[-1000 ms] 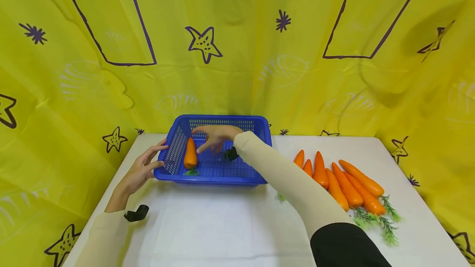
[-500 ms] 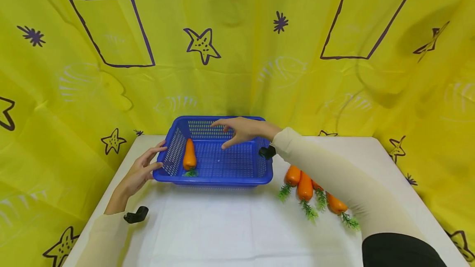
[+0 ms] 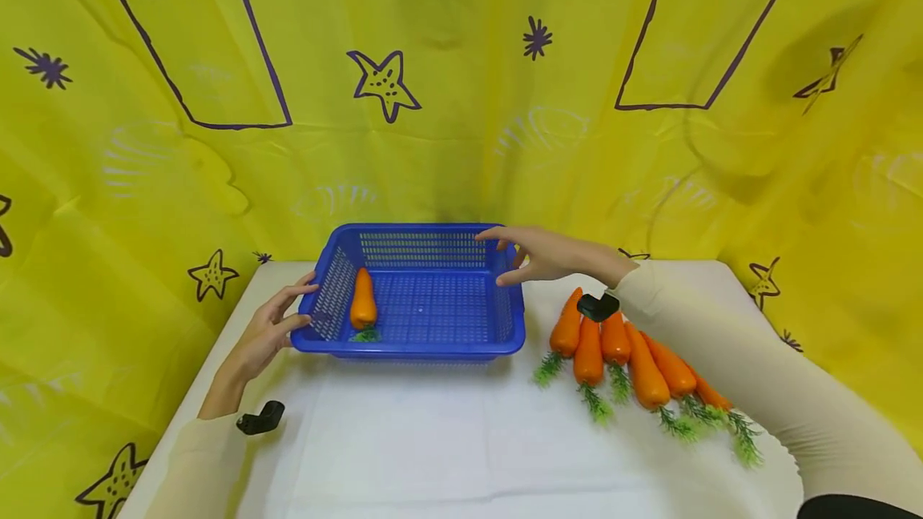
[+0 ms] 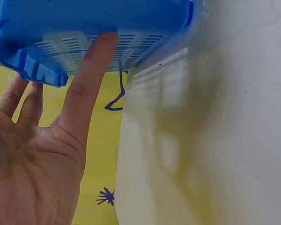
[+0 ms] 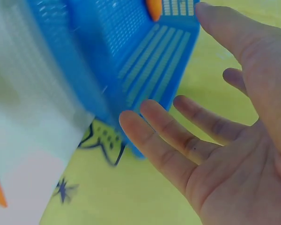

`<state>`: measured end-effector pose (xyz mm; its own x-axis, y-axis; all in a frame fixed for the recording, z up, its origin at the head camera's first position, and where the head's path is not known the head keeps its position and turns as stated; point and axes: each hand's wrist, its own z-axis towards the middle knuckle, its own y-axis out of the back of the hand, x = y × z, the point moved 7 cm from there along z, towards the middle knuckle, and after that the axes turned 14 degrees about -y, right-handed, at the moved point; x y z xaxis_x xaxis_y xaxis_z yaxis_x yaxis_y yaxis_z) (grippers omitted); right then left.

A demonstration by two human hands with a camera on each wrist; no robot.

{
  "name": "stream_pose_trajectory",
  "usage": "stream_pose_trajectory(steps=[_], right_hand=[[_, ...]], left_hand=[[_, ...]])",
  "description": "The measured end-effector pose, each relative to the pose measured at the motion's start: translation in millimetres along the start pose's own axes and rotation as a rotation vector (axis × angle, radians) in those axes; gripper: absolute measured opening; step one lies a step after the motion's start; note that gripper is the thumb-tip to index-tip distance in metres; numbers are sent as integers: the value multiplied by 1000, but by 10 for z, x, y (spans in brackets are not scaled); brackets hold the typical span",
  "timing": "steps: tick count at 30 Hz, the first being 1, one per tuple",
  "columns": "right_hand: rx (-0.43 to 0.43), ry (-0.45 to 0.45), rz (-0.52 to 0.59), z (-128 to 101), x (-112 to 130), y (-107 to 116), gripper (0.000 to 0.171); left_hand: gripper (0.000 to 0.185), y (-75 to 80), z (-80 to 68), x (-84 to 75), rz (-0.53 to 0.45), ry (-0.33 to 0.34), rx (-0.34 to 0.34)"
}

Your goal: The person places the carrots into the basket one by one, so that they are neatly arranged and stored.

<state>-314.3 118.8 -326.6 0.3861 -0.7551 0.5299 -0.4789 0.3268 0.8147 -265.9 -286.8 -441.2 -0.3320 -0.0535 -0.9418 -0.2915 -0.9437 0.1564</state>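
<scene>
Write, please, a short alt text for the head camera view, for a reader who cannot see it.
A blue basket on a white table holds one carrot. The left hand touches its left side, the open right hand hovers at its right rim, above a row of carrots.

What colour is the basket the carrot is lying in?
The basket is bright blue with slotted mesh walls; the head view shows it best.

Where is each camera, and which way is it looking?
Head: worn on the head, looking forward and down at the blue basket, the carrots on the table, both sleeved arms, the left hand and the right hand.
Left wrist: under the left hand, looking along the fingers touching the basket's side.
Right wrist: under the open right hand, facing the basket.
All three share the basket.
</scene>
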Motion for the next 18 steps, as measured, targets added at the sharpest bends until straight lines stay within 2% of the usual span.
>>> stream_pose_trajectory(steps=[9,18], right_hand=[[-64,-87,32,-520,-467,167,78],[-121,-187,70,-1046,-886,310,77]], left_hand=[[46,-37,30,-56,75,-8,10],[47,-31,19,-59,35,-30,40]])
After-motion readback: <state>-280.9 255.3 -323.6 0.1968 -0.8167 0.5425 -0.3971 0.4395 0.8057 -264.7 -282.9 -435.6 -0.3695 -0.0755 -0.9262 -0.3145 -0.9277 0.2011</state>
